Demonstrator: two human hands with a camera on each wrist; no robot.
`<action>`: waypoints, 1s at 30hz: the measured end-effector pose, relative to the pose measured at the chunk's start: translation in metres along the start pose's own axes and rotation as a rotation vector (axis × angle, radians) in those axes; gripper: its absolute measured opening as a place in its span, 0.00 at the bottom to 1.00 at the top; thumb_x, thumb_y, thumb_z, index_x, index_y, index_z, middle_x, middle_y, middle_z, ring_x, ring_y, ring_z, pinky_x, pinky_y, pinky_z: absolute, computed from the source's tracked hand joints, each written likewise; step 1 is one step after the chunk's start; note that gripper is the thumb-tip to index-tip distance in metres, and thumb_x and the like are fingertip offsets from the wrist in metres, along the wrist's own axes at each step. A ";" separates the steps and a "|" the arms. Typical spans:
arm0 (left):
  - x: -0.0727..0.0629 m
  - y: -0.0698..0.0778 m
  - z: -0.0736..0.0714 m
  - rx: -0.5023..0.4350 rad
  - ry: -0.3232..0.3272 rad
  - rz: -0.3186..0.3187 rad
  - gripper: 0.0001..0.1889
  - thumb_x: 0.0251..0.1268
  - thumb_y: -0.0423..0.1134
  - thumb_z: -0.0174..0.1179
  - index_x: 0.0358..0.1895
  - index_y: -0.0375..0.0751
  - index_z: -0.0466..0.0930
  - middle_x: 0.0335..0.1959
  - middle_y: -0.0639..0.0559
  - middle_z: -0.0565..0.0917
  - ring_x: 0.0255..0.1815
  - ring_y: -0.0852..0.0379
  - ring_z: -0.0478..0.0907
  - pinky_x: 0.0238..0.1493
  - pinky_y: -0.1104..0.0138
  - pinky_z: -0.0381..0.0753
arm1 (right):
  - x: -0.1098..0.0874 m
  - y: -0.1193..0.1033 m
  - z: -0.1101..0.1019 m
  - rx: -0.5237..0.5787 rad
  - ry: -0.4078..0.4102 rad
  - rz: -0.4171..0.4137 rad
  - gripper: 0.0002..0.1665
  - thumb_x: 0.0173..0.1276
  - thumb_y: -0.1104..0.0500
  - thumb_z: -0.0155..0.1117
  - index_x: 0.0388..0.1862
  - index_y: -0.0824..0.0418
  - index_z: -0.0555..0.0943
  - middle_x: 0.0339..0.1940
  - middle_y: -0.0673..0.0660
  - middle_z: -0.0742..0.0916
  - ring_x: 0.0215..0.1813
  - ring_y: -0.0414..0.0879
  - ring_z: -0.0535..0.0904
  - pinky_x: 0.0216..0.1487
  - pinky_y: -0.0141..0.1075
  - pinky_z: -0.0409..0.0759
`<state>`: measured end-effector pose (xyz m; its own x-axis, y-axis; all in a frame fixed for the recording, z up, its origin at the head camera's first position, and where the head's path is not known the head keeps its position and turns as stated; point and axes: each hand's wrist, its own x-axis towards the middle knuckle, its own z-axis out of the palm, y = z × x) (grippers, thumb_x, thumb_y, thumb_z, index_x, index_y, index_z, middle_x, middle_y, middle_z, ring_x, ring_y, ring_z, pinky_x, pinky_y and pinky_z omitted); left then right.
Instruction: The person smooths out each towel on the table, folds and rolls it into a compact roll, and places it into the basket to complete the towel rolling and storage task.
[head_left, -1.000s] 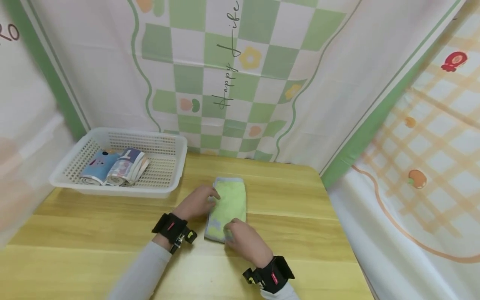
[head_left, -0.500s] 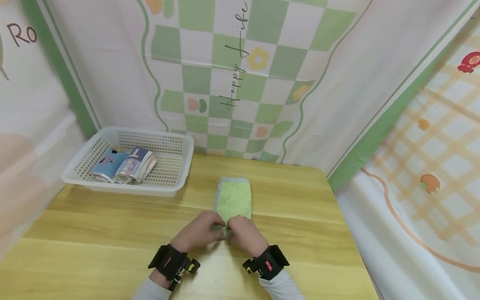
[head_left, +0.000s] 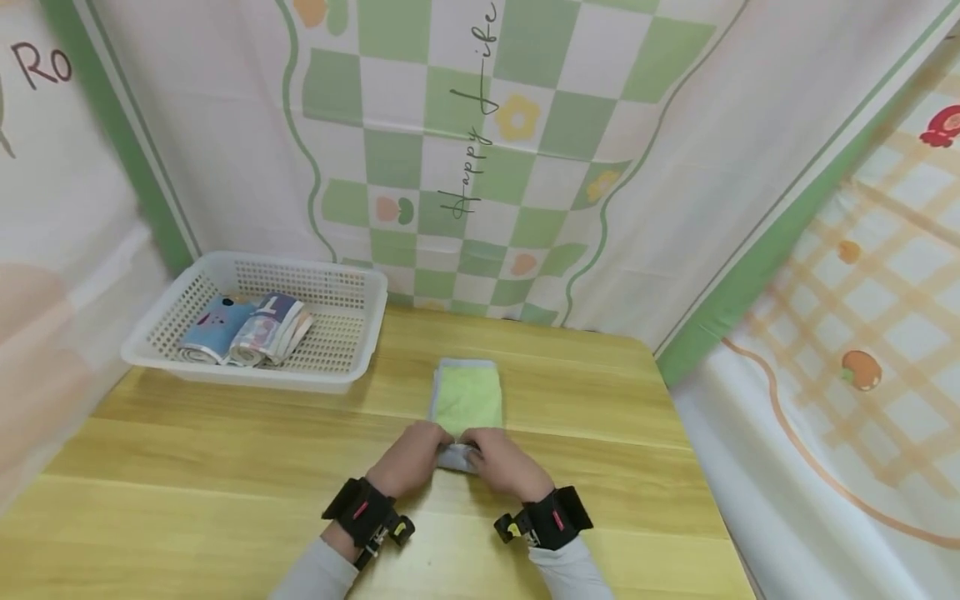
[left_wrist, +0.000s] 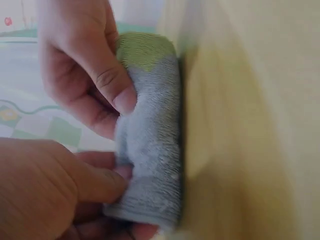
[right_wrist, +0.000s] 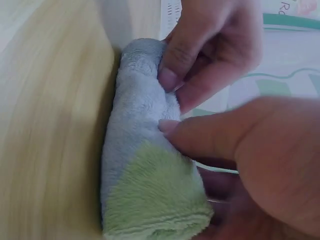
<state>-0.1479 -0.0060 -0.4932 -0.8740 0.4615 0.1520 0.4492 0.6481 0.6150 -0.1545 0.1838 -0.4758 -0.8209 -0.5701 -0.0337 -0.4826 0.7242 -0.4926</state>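
A folded green and grey towel lies on the wooden table, its near end turned up into a roll that shows grey. My left hand pinches this roll at its left part, while my right hand grips the right part. In the left wrist view, both thumbs press on the grey face of the rolled towel, with fingers curled behind it. From the right wrist, the towel roll shows a green end with layered edges. Some fingertips are hidden behind the cloth.
A white plastic basket stands at the back left of the table. Inside are a blue rolled cloth and a patterned rolled cloth. A checkered curtain hangs behind the table, with more curtains at both sides.
My left hand has come from the towel's left side to its near end, beside my right hand. The near end, flat before, is now rolled up and away from me.
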 end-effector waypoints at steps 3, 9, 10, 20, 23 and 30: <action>0.009 0.003 -0.004 -0.035 -0.056 -0.083 0.14 0.55 0.16 0.56 0.30 0.35 0.88 0.23 0.53 0.81 0.25 0.61 0.71 0.26 0.70 0.72 | -0.006 -0.009 -0.003 -0.089 0.106 -0.001 0.09 0.66 0.68 0.68 0.45 0.64 0.87 0.41 0.54 0.86 0.44 0.46 0.81 0.46 0.39 0.82; 0.019 0.004 -0.011 -0.056 -0.095 -0.197 0.11 0.57 0.17 0.54 0.29 0.31 0.85 0.23 0.50 0.79 0.23 0.57 0.69 0.26 0.67 0.71 | -0.005 -0.021 0.003 -0.353 0.114 -0.037 0.09 0.54 0.73 0.72 0.32 0.61 0.87 0.29 0.52 0.84 0.33 0.45 0.81 0.33 0.35 0.79; 0.019 0.004 -0.012 -0.052 -0.084 -0.196 0.11 0.58 0.18 0.55 0.31 0.31 0.86 0.25 0.49 0.82 0.25 0.57 0.72 0.29 0.65 0.75 | -0.004 -0.020 0.005 -0.368 0.116 -0.046 0.10 0.55 0.74 0.71 0.31 0.60 0.86 0.28 0.52 0.84 0.32 0.45 0.81 0.32 0.35 0.79; 0.003 0.004 -0.010 0.030 0.006 0.058 0.04 0.61 0.27 0.67 0.33 0.38 0.90 0.34 0.52 0.85 0.38 0.58 0.80 0.42 0.65 0.82 | 0.005 0.010 0.004 -0.105 0.056 -0.012 0.10 0.70 0.70 0.62 0.39 0.58 0.87 0.34 0.48 0.87 0.35 0.38 0.79 0.38 0.33 0.80; -0.004 0.003 -0.004 0.042 0.021 0.065 0.06 0.62 0.25 0.65 0.35 0.39 0.88 0.34 0.52 0.87 0.38 0.58 0.82 0.42 0.64 0.83 | 0.004 0.012 0.002 0.004 -0.013 -0.019 0.13 0.73 0.70 0.58 0.44 0.59 0.87 0.39 0.49 0.88 0.39 0.37 0.79 0.43 0.34 0.80; -0.001 -0.002 0.001 0.044 0.038 0.017 0.08 0.71 0.26 0.57 0.42 0.39 0.86 0.38 0.49 0.88 0.40 0.54 0.85 0.42 0.60 0.84 | -0.008 0.000 -0.002 -0.036 0.080 0.004 0.11 0.73 0.66 0.63 0.51 0.65 0.86 0.47 0.58 0.88 0.50 0.48 0.83 0.51 0.41 0.83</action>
<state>-0.1479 -0.0073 -0.4953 -0.8721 0.4499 0.1924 0.4713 0.6667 0.5774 -0.1482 0.1895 -0.4735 -0.8437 -0.5357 0.0350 -0.4892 0.7404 -0.4609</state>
